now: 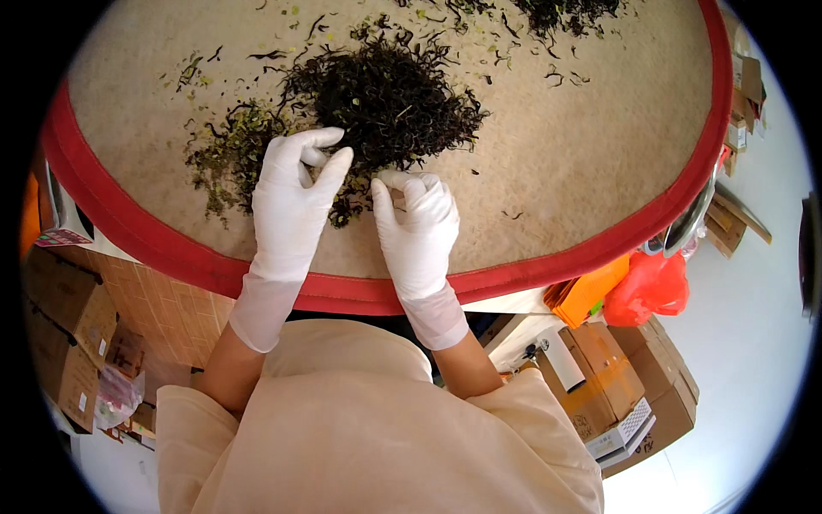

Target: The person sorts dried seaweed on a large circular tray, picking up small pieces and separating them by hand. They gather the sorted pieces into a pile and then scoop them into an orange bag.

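A large heap of dark, twisted dried leaves point(392, 96), which look like tea, lies on a round beige woven mat point(578, 173) with a red cloth rim. My left hand point(292, 193), in a white glove, is at the heap's lower left edge, thumb and index finger apart. Left of it is a smaller pile of yellow-green bits and leaves point(231, 151). My right hand point(417, 221), gloved too, is just below the heap with its fingers curled and its thumb near the index fingertip; whether a small piece is between them cannot be told. A few leaves point(347, 209) lie between the hands.
Another dark leaf heap point(565, 13) is at the mat's far side, with loose bits scattered around. Beyond the rim at right are orange packets point(587, 289), a red plastic bag point(645, 289) and cardboard boxes point(597, 366). More cardboard boxes point(70, 308) stand at lower left.
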`<control>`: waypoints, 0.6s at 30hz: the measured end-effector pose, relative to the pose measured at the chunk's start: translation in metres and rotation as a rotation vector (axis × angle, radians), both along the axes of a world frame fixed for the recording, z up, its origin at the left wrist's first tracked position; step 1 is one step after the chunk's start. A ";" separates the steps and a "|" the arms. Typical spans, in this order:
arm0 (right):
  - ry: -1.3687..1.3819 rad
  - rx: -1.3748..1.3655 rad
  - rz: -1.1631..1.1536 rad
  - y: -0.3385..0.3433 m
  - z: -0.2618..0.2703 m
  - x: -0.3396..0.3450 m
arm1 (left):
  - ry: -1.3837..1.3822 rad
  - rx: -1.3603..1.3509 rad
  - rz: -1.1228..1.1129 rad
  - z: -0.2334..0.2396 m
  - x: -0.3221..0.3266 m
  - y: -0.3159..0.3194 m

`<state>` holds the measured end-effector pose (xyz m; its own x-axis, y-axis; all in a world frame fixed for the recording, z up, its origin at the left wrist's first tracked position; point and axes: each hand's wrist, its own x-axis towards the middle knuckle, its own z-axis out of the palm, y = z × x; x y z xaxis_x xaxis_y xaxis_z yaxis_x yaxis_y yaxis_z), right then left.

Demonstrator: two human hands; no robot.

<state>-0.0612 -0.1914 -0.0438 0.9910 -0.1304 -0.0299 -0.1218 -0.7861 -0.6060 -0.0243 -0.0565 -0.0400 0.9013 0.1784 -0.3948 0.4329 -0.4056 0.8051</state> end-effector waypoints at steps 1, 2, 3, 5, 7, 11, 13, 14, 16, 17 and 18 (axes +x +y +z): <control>0.009 0.023 -0.018 0.001 -0.004 -0.002 | -0.043 0.026 -0.031 -0.001 0.000 -0.003; 0.019 0.047 -0.036 0.002 -0.009 -0.004 | -0.085 0.053 -0.063 -0.003 0.000 -0.007; 0.028 0.074 -0.054 0.003 -0.011 -0.003 | -0.127 0.084 -0.095 -0.004 0.001 -0.009; -0.089 0.093 -0.079 0.001 -0.007 0.003 | -0.206 0.218 -0.184 -0.006 0.007 -0.011; -0.196 0.094 -0.091 -0.003 -0.001 0.012 | -0.247 0.276 -0.234 -0.011 0.011 -0.013; -0.298 0.011 -0.047 -0.016 -0.002 0.031 | -0.140 0.282 -0.221 -0.016 0.013 -0.008; -0.324 -0.045 -0.038 -0.018 0.000 0.045 | -0.087 0.237 -0.189 -0.014 0.013 -0.007; -0.304 -0.024 -0.021 -0.020 0.001 0.050 | -0.073 0.221 -0.170 -0.012 0.014 -0.006; -0.254 -0.061 -0.009 -0.019 0.004 0.059 | -0.064 0.195 -0.139 -0.014 0.012 -0.002; -0.229 -0.080 -0.003 -0.019 0.003 0.063 | -0.070 0.184 -0.128 -0.020 0.010 0.001; -0.211 -0.063 0.024 -0.020 0.000 0.066 | -0.077 0.173 -0.114 -0.023 0.009 0.003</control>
<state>0.0050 -0.2111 -0.0434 0.9773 -0.1017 0.1856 0.0216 -0.8244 -0.5656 -0.0158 -0.0533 -0.0633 0.9458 0.1328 -0.2965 0.3164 -0.5832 0.7481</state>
